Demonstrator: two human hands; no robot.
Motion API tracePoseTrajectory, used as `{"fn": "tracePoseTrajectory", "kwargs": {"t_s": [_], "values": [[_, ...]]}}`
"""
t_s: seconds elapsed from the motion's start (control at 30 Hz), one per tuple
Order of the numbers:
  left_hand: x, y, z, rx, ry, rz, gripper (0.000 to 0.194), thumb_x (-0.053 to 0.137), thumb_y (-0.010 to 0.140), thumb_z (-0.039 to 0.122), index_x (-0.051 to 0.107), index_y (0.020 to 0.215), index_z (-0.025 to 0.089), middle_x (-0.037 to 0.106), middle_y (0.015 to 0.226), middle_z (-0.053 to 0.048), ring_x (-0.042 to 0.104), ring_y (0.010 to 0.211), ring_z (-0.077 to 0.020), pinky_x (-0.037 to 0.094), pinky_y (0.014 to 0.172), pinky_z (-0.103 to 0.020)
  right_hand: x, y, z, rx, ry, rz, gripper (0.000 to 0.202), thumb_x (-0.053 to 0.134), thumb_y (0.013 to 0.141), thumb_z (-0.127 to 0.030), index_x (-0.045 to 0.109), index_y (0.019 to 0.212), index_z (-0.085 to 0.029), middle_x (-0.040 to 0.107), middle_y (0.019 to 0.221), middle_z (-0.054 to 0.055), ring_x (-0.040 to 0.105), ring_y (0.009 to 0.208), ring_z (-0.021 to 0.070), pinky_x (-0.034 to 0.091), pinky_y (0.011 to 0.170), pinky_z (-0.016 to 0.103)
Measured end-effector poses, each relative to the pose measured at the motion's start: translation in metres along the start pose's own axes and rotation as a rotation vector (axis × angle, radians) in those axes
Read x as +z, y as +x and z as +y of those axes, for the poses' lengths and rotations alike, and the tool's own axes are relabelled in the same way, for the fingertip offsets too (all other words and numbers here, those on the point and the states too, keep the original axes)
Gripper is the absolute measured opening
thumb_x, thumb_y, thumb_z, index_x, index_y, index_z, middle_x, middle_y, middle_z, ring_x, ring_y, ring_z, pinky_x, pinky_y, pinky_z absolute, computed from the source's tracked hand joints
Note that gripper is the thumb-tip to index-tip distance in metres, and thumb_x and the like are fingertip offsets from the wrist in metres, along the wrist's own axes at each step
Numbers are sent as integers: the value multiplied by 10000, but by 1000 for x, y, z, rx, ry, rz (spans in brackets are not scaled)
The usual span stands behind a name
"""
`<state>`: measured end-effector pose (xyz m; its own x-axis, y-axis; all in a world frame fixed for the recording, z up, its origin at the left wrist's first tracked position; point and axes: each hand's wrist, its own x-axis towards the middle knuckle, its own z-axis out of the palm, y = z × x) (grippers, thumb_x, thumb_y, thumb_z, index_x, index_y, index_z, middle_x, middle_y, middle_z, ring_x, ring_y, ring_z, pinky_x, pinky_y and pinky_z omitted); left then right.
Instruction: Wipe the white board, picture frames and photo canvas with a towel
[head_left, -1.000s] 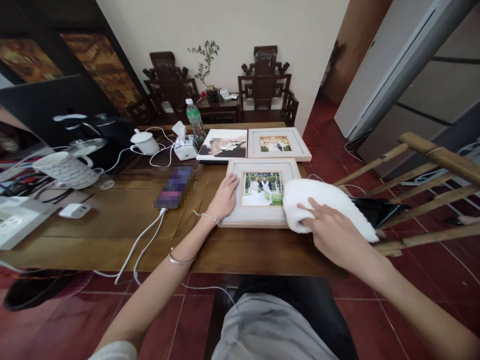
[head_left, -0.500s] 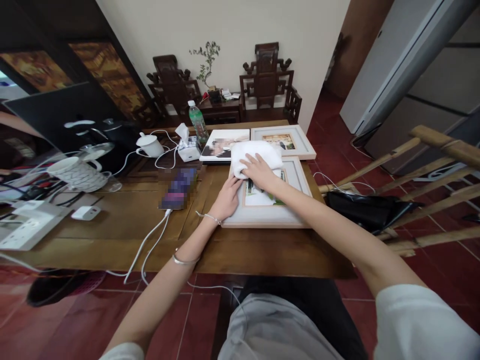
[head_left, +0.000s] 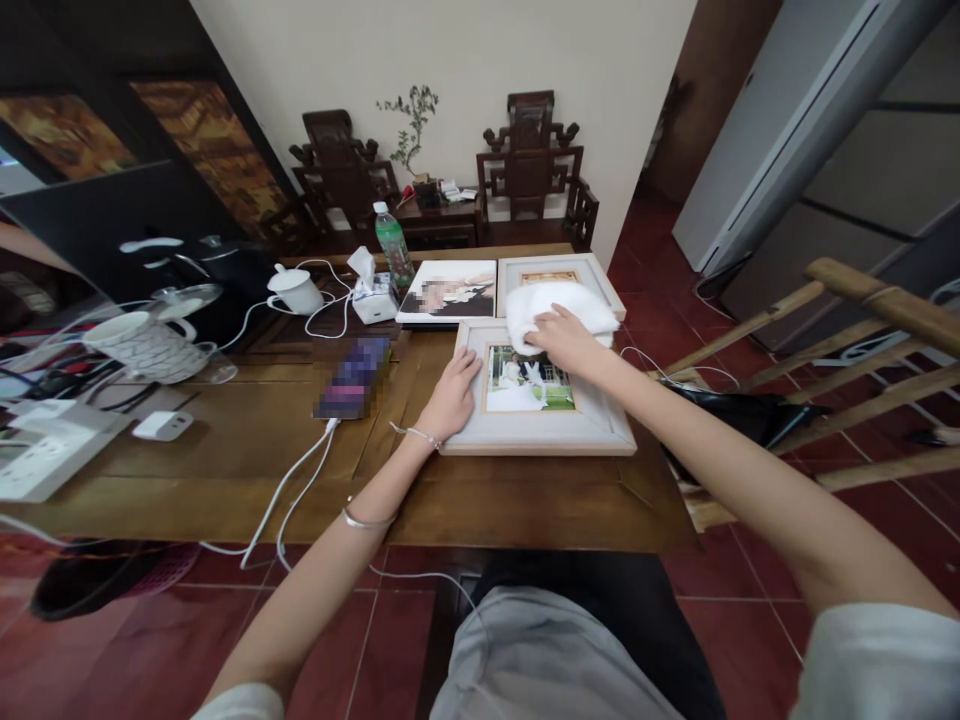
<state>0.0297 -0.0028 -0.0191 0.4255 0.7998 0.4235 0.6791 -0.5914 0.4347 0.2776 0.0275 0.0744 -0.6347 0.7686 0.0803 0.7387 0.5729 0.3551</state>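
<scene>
Best to anchor the near picture frame (head_left: 536, 395) with the left hand (head_left: 452, 395), laid on its left border with fingers extended and close together, apparently clasping nothing; seems wise to press on the border rather than on the photo; hold the white cloth (head_left: 590, 305) under the right hand (head_left: 566, 342), with fingers slightly spread over its near side; cannot tell the exact grip of the right thumb, hidden from view; wipe, ideally, with light, even pressure along the far border, into the corners and out to the rim; go gently there, so as not to push against the farther frame (head_left: 540, 268), partly covered in this view by the cloth; cannot tell about contact between the two.

Find the near frame flat on the wooden surface (head_left: 517, 500), photo side up, just in front of the farther frame and to the right of the phone (head_left: 352, 378); read its photo with top toward the dark chair (head_left: 531, 160) and bottom toward the wearer; judge its long axis as running left to right, roughly parallel to the surface's front edge.
</scene>
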Motion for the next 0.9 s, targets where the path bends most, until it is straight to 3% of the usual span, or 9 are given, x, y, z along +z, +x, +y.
{"fn": "tracePoseTrajectory", "kwargs": {"t_s": [0.2, 0.33, 0.5, 0.7, 0.9], "values": [[2, 0, 4, -25, -32, 36, 592, 400, 777, -2, 567, 1331, 121, 512, 1457, -144, 333, 1458, -292, 275, 1212, -543, -5, -55, 32, 148, -3, -138, 482, 405, 802, 47, 676, 1149, -150, 672, 1173, 185, 595, 1164, 288, 336, 982, 448], [2, 1, 7, -24, -17, 58, 553, 412, 779, 1, 581, 1291, 124, 541, 1423, -147, 363, 1441, -287, 298, 1202, -547, -10, -94, 12, 127, 73, -113, 485, 403, 772, 58, 680, 1118, -139, 634, 1268, 219, 491, 1320, 306, 362, 986, 483], [1, 6, 10, -36, 14, 71, 427, 445, 802, 21, 614, 1180, 122, 602, 1298, -160, 424, 1387, -313, 347, 1172, -548, -15, -137, -21, 59, 118, -53, 472, 462, 730, 58, 705, 1060, -176, 587, 1382, 178, 434, 1378, 309, 362, 1027, 552], [-3, 10, 11, -38, 29, 64, 416, 433, 793, 9, 618, 1143, 136, 541, 1233, -156, 424, 1352, -305, 358, 1154, -537, -10, -147, -26, 25, 103, 2, 475, 488, 693, 72, 728, 1002, -196, 587, 1397, 135, 456, 1364, 320, 373, 1038, 596], [-10, 13, 8, 53, -64, 5, 485, 382, 818, -7, 626, 1198, 169, 412, 1481, -131, 369, 1423, -250, 304, 1194, -487, -9, -146, -26, 23, 86, -2, 454, 497, 710, 53, 724, 1016, -195, 573, 1413, 134, 442, 1372, 317, 374, 1042, 574]]}}
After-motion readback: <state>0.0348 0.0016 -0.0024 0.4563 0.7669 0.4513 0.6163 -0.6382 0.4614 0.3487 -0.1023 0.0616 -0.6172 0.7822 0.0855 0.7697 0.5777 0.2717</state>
